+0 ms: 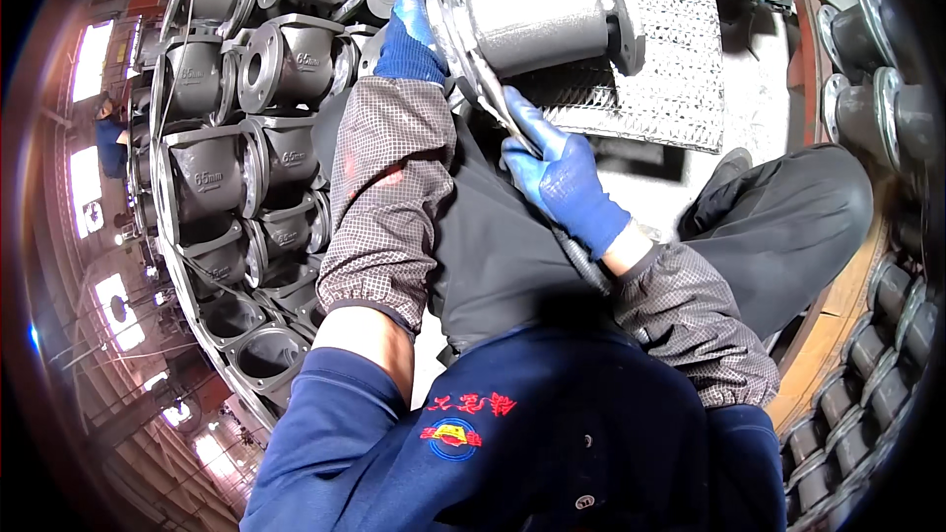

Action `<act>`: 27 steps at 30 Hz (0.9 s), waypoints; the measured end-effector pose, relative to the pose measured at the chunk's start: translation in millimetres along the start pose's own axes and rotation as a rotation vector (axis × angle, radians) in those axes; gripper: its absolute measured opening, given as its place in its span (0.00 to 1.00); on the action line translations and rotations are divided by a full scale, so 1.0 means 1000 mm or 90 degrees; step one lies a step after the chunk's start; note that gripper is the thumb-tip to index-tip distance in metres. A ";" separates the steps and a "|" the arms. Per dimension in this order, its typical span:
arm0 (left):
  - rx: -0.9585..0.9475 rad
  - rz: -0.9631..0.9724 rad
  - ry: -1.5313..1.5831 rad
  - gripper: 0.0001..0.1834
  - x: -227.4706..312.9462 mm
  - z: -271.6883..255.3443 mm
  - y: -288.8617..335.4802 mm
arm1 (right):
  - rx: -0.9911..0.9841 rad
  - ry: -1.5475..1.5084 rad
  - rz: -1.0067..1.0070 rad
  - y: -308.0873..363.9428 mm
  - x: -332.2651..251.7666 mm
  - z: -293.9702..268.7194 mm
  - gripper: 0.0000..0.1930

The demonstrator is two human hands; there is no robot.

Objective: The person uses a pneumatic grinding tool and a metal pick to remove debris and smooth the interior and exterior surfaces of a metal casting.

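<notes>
Patterned metal plate (680,64) is stretching below. Nearest, the right grip (564,175) is curling around a mostly hidden dark object (520,134), tool or rim unclear, at a flange (461,39) of the grey casting (537,22); the left grip (414,25) is clasping that flange's upper side. The casting is lying sideways above the plate; uneven support is probably risking a roll that could pinch either grip. Stacked castings (202,172), some open-mouthed, are rising leftward, insides too dark to read. Farther off, a person (110,143) is showing.
</notes>
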State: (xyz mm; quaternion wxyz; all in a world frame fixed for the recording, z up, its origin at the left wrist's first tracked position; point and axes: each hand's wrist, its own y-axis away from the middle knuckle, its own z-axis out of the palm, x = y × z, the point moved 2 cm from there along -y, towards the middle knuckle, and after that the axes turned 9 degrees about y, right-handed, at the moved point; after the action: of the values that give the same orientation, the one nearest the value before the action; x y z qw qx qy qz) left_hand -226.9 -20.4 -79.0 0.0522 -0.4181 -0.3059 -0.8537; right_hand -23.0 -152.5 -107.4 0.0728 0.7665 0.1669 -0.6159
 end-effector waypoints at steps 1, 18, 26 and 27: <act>0.008 -0.007 -0.002 0.20 -0.005 0.014 0.008 | 0.042 0.013 -0.050 0.003 0.002 -0.003 0.28; -0.007 -0.027 0.011 0.19 -0.010 0.024 0.022 | -0.094 -0.400 0.362 -0.001 -0.053 -0.010 0.26; 0.001 -0.016 0.039 0.21 -0.010 0.024 0.029 | -0.107 -0.405 0.369 -0.003 -0.049 -0.008 0.26; -0.005 -0.023 0.051 0.21 -0.009 0.023 0.028 | -0.105 -0.396 0.352 -0.007 -0.051 -0.009 0.26</act>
State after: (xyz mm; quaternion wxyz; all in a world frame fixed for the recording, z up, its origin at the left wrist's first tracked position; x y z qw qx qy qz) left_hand -196.0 -30.9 -61.5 0.0473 -0.3782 -0.3078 -0.8718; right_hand -26.8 -152.0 -55.5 0.3436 0.5516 -0.0262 -0.7596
